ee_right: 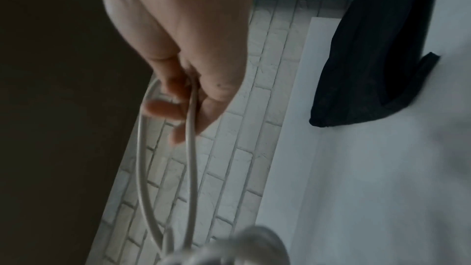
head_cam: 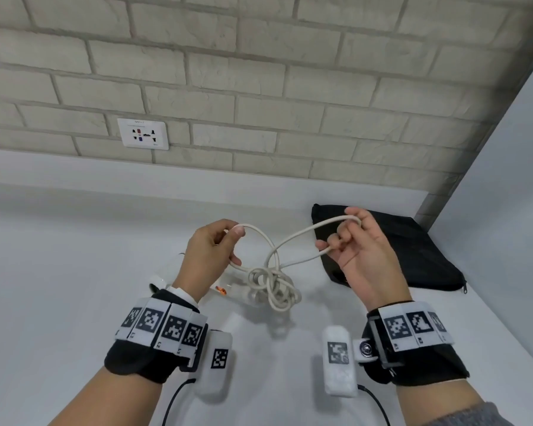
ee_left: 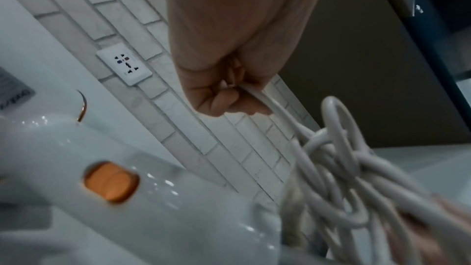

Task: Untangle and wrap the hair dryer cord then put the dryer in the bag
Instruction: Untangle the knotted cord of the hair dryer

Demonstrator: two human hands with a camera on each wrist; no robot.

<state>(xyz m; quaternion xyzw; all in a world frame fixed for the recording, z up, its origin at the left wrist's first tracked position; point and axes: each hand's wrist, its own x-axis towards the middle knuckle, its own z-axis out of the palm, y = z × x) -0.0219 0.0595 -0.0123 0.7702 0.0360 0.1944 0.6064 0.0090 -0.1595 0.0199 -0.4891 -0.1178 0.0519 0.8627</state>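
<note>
A white cord (head_cam: 273, 281) hangs in a tangled knot between my hands above the white table. My left hand (head_cam: 211, 249) pinches one loop of it, and my right hand (head_cam: 356, 241) grips another loop, both held up. The white hair dryer (ee_left: 114, 188) with its orange switch (ee_left: 111, 181) lies under my left wrist, mostly hidden in the head view. In the left wrist view the knot (ee_left: 344, 172) hangs just right of the dryer. The right wrist view shows two strands of cord (ee_right: 190, 148) running from my fingers. A flat black bag (head_cam: 413, 256) lies behind my right hand.
A brick wall with a white power socket (head_cam: 142, 133) stands behind the table. A grey panel (head_cam: 505, 179) closes off the right side. The bag's zipper pull (head_cam: 464, 289) points to the right edge. White table (head_cam: 59, 272) spreads to the left.
</note>
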